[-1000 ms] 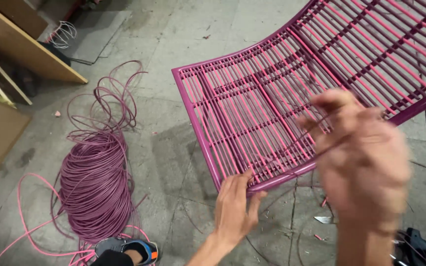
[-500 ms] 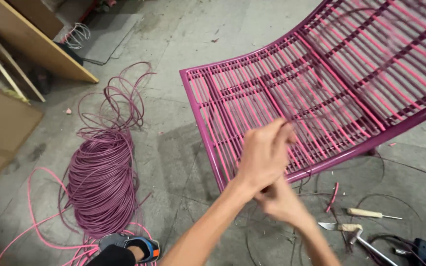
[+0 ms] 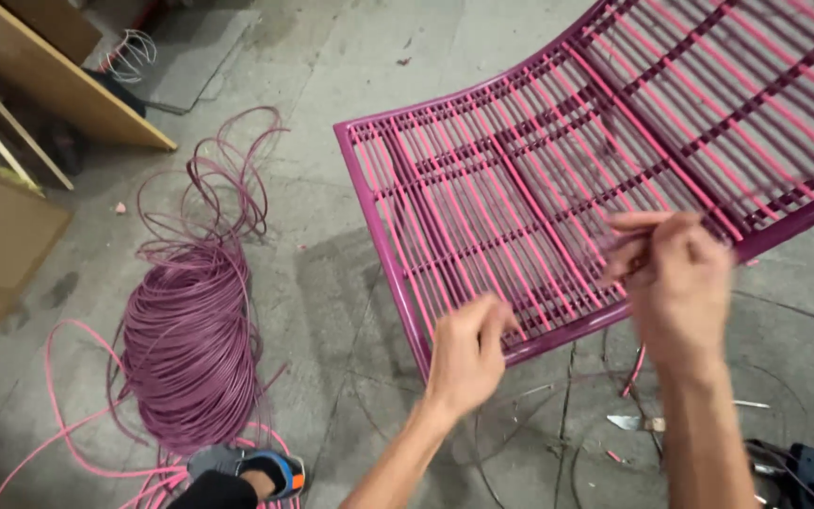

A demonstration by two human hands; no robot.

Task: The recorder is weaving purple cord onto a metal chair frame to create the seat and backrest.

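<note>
While pinched on thin cord at frame (image 3: 482, 188) edge, left hand (image 3: 466, 351) nearer; right hand (image 3: 675, 273) clenched on cord, farther along slats.

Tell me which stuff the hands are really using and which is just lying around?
In use: left hand, right hand, woven pink frame, thin cord pinched in the right hand.

Lying about: purple cord coil, wooden boards, knife on the floor, sandalled foot.
</note>
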